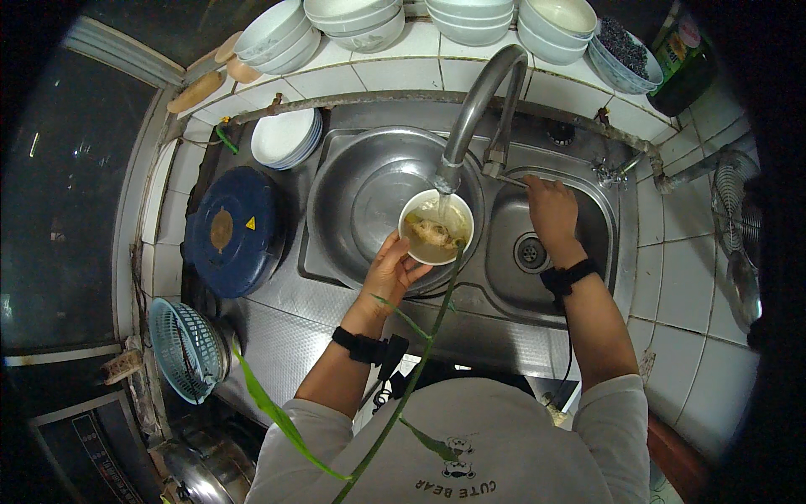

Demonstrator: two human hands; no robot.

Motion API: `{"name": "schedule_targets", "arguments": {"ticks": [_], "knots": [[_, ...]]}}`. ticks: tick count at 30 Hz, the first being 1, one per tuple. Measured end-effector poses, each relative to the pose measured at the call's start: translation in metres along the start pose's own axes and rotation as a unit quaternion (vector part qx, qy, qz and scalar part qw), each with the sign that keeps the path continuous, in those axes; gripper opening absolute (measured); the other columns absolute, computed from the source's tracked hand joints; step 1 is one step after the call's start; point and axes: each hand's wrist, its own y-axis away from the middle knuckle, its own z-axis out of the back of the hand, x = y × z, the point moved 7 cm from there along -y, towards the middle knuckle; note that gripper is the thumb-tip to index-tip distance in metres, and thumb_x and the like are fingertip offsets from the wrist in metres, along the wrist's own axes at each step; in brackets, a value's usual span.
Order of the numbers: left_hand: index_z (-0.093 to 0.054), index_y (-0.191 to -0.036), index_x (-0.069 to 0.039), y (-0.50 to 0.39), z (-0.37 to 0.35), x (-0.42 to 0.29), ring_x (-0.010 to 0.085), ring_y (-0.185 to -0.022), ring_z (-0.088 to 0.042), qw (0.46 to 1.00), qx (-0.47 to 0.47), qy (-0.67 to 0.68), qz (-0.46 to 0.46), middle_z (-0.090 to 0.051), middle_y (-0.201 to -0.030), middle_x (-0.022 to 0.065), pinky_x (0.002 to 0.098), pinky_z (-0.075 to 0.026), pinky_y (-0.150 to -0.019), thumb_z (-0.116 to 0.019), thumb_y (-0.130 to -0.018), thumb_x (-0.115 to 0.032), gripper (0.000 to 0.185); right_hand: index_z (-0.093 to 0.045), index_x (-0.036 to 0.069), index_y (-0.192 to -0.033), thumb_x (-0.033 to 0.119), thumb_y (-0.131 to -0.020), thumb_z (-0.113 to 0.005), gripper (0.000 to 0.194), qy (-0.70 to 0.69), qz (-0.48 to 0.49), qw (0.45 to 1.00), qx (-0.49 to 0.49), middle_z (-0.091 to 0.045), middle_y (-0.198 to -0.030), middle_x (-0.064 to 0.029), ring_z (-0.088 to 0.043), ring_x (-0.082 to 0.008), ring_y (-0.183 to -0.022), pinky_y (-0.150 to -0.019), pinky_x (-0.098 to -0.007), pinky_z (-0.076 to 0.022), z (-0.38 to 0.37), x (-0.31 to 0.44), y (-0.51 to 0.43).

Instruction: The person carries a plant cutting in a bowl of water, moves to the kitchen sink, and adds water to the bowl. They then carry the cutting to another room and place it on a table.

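My left hand (385, 277) holds a white bowl (412, 200) by its side and rim, under the spout of a curved metal faucet (469, 113). Water runs from the spout into the bowl, where a pale yellowish lump of food (431, 233) sits in cloudy liquid. Beneath the bowl, a wide stainless steel basin (337, 208) rests in the left sink compartment. My right hand (554, 211) has its fingers at the end of the faucet's lever (511, 181), above the right sink compartment (507, 252) with its drain strainer (531, 252).
Left of the basin are stacked white plates (283, 140) and a round blue lid-like object (245, 252). A light-blue plastic basket (173, 346) stands nearer me. Several bowl stacks (359, 31) and a green bottle (683, 69) line the tiled ledge. A leafy green stem (412, 378) crosses the foreground.
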Motion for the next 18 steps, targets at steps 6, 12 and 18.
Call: {"name": "schedule_targets", "arguments": {"ticks": [6, 12, 18], "knots": [[-0.043, -0.126, -0.008, -0.0006, -0.0022, -0.0013, 0.0192, -0.103, -0.058, 1.0, 0.002, -0.012, -0.006, -0.054, -0.116, 0.008, 0.0315, -0.055, -0.08, -0.052, -0.09, -0.026, 0.042, -0.062, 0.016, -0.098, 0.02, -0.082, -0.057, 0.018, -0.014, 0.001, 1.0, -0.003, -0.066, -0.088, -0.0036, -0.06, -0.0228, -0.085, -0.076, -0.0379, -0.0457, 0.0042, -0.0005, -0.0001], [-0.043, -0.124, -0.008, -0.0004, -0.0035, -0.0015, 0.0198, -0.102, -0.059, 1.0, 0.004, -0.015, -0.009, -0.053, -0.116, 0.0082, 0.0316, -0.055, -0.08, -0.052, -0.091, -0.029, 0.041, -0.06, 0.014, -0.102, 0.017, -0.082, -0.057, 0.021, -0.011, 0.005, 1.0, 0.005, -0.065, -0.088, -0.0067, -0.06, -0.0251, -0.086, -0.074, -0.0386, -0.0467, 0.0049, -0.0008, -0.0009], [-0.043, -0.124, -0.008, -0.0008, -0.003, -0.0014, 0.0193, -0.103, -0.058, 1.0, 0.003, -0.023, -0.006, -0.053, -0.117, 0.0075, 0.031, -0.055, -0.08, -0.052, -0.09, -0.03, 0.042, -0.06, 0.015, -0.103, 0.018, -0.082, -0.057, 0.021, -0.019, 0.003, 1.0, 0.003, -0.064, -0.087, -0.0053, -0.06, -0.0237, -0.085, -0.072, -0.037, -0.0471, 0.0056, -0.0025, -0.0021]]}}
